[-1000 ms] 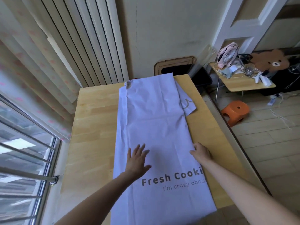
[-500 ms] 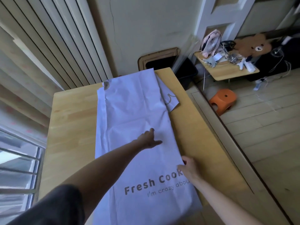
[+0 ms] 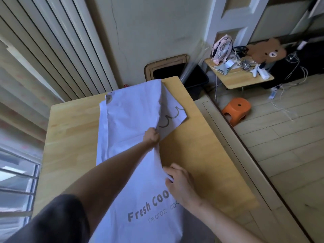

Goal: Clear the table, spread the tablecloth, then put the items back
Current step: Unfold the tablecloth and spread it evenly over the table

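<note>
The left arm, in a dark short sleeve (image 3: 52,221), stretches forward over the pale lilac folded tablecloth (image 3: 126,123). The cloth lies lengthwise down the middle of the light wooden table (image 3: 70,134). The left hand (image 3: 151,137) curls its fingers round the cloth's right edge, holding the top layer lifted. Nearer and just right, the right hand (image 3: 180,183) pinches the same edge between thumb and fingers. Grey print in 2 lines reads "Fresh Coo" and "I'm craz", and the right hand covers the rest.
</note>
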Demonstrator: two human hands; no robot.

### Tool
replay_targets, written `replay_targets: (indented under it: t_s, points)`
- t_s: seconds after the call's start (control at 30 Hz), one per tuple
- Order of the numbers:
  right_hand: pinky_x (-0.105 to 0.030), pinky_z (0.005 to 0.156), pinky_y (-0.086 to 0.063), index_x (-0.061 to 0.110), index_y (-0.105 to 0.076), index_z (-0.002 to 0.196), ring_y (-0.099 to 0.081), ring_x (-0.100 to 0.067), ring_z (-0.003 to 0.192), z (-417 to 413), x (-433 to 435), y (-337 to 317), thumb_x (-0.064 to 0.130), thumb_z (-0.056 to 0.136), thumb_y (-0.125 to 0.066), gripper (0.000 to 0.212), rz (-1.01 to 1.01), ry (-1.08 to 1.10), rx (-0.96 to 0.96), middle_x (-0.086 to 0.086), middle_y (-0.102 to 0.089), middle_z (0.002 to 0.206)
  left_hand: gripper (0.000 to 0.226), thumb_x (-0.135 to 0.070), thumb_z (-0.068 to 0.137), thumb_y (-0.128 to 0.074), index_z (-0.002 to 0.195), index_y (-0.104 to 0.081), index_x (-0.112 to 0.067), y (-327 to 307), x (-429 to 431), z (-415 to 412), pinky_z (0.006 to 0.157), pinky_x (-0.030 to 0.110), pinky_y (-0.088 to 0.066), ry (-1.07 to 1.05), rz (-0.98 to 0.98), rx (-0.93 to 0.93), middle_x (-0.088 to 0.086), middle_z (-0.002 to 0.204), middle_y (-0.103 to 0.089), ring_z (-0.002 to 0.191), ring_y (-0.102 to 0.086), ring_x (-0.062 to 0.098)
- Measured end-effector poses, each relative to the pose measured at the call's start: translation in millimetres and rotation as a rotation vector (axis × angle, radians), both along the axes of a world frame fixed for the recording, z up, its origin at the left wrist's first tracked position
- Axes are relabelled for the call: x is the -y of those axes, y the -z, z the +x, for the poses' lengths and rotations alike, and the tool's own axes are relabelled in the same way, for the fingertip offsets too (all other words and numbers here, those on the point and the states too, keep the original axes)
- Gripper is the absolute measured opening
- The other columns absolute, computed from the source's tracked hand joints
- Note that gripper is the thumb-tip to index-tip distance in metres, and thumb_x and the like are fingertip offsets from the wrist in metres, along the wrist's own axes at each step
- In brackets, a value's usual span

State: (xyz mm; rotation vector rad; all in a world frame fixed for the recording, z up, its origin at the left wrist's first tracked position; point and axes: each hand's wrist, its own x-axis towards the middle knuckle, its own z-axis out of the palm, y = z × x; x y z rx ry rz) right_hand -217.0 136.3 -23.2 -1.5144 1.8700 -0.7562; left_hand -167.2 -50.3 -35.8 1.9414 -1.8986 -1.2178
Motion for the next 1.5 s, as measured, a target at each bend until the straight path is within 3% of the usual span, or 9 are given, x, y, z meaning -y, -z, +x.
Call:
replay_targets:
  t_s: [0.27,0.4,0.53,0.63,0.77,0.9,1.07,1.27,1.5]
  points:
    - [-0.026,0.075,-0.052,0.023,-0.064,0.098,-0.067,-0.004,0.082,-26,-8,17,0.024,0.086,-0.065,0.013,0.224,0.026,0.357,0.011,-0.072,0.09,0.03,-0.012,0.091,-0.036,0.096,-0.06,0.006,-21,30,35,0.07,0.031,-0.042,-0.218,-0.005,-0.338,0.028,0.107,-0.061,0.095,-0.062,0.034]
    - [-0.015,0.047,-0.027,0.007,-0.048,0.057,-0.035,0.001,0.044,-39,5,14,0.01,0.083,-0.068,0.033,0.216,0.139,0.311,0.015,-0.042,0.046,0.032,-0.014,0.088,-0.037,0.1,-0.058,0.008,-40,35,29,0.066,0.03,-0.043,-0.218,0.018,-0.432,0.014,0.091,-0.056,0.083,-0.056,0.027]
    - [-0.02,0.051,-0.025,0.003,-0.045,0.058,-0.036,-0.003,0.053,-65,19,-9,0.018,0.078,-0.074,0.038,0.179,0.178,0.349,0.002,-0.041,0.057,0.022,-0.012,0.091,-0.037,0.098,-0.052,0.004,-82,52,17,0.05,0.022,-0.039,-0.213,0.003,-0.54,0.013,0.087,-0.054,0.068,-0.052,0.022]
    - [-0.027,0.066,-0.043,-0.003,-0.065,0.081,-0.059,-0.014,0.072,-93,23,-31,0.012,0.076,-0.075,0.019,0.253,0.129,0.382,-0.004,-0.065,0.077,0.02,-0.014,0.094,-0.038,0.1,-0.053,-0.001,-119,76,15,0.06,0.026,-0.041,-0.291,-0.029,-0.605,0.011,0.085,-0.053,0.074,-0.054,0.023]
    - [-0.024,0.059,-0.034,0.018,-0.062,0.057,-0.048,-0.012,0.063,-120,32,-62,0.009,0.071,-0.078,0.023,0.174,0.201,0.245,0.003,-0.053,0.06,0.035,-0.008,0.092,-0.037,0.12,-0.052,0.007,-156,106,22,0.066,0.027,-0.042,-0.39,-0.11,-0.642,0.009,0.09,-0.053,0.09,-0.057,0.023]
    - [-0.03,0.057,-0.036,0.022,-0.057,0.05,-0.049,-0.019,0.058,-133,59,-90,0.015,0.069,-0.077,0.029,-0.014,0.342,-0.066,0.008,-0.051,0.048,0.01,-0.004,0.08,-0.046,0.071,-0.05,-0.006,-176,119,44,0.065,0.031,-0.047,-0.377,-0.32,-0.474,0.01,0.076,-0.052,0.076,-0.056,0.021]
    - [-0.03,0.063,-0.04,0.026,-0.064,0.064,-0.055,-0.02,0.071,-146,88,-138,0.02,0.074,-0.074,0.015,-0.163,0.39,-0.323,0.001,-0.062,0.068,0.028,0.002,0.082,-0.049,0.106,-0.054,-0.012,-170,122,78,0.04,0.017,-0.05,-0.197,-0.44,-0.377,0.015,0.094,-0.057,0.066,-0.059,0.025]
    - [-0.031,0.071,-0.04,0.02,-0.071,0.082,-0.062,-0.029,0.089,-163,116,-165,0.019,0.082,-0.068,0.003,-0.241,0.361,-0.616,-0.006,-0.07,0.087,0.028,0.008,0.081,-0.053,0.101,-0.069,-0.004,-133,114,114,0.085,0.03,-0.051,0.196,-0.529,0.016,0.014,0.1,-0.071,0.1,-0.066,0.024]
    - [-0.029,0.057,-0.035,0.013,-0.065,0.075,-0.063,-0.032,0.07,-156,105,-146,0.01,0.079,-0.065,0.006,-0.411,0.26,-0.861,-0.01,-0.067,0.071,0.014,-0.024,0.08,-0.07,0.085,-0.072,-0.012,-115,98,124,0.071,0.033,-0.034,0.519,-0.923,0.564,0.012,0.099,-0.064,0.099,-0.054,0.032]
